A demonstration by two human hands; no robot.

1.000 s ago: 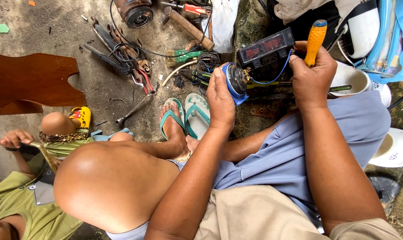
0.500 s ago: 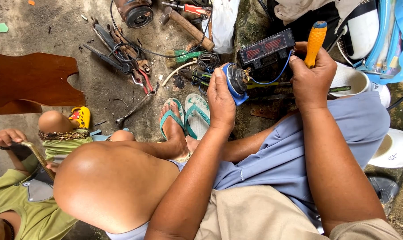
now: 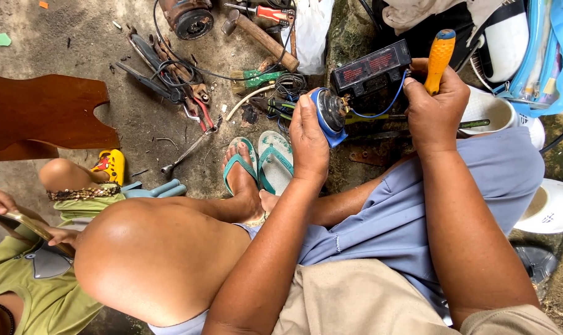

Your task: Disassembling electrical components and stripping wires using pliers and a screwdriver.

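1. Left hand (image 3: 307, 139): closed around a round blue-rimmed part (image 3: 331, 115), fingers curled over its near edge, thumb side up. The part sits just beyond the fingertips, its metal face turned toward the right hand.
2. Right hand (image 3: 435, 102): gripping a screwdriver with an orange handle (image 3: 439, 54); the handle stands up out of the fist, blue cap on top. The shaft is hidden behind the hand.
3. Between the two hands: a black box-shaped unit with dark red panels (image 3: 371, 71), touching the right hand's fingers and lying just beside the round part. A blue wire (image 3: 380, 110) loops from the round part to the box.
4. Below the left hand: the person's feet in teal flip-flops (image 3: 275, 160) on the concrete floor (image 3: 76, 56).
5. Beyond the left hand, farther out on the floor: a hammer with a wooden handle (image 3: 263, 37), a green-handled tool (image 3: 256, 77), a tangle of black cable and pliers (image 3: 169, 74), a rusty round motor part (image 3: 191, 18).
6. Beyond the right hand: a white bowl (image 3: 489, 108).
7. Well to the left of the left hand: a wooden board (image 3: 39, 118), a yellow child's shoe (image 3: 111, 164), and another person in a green shirt (image 3: 27, 279) holding a flat device.
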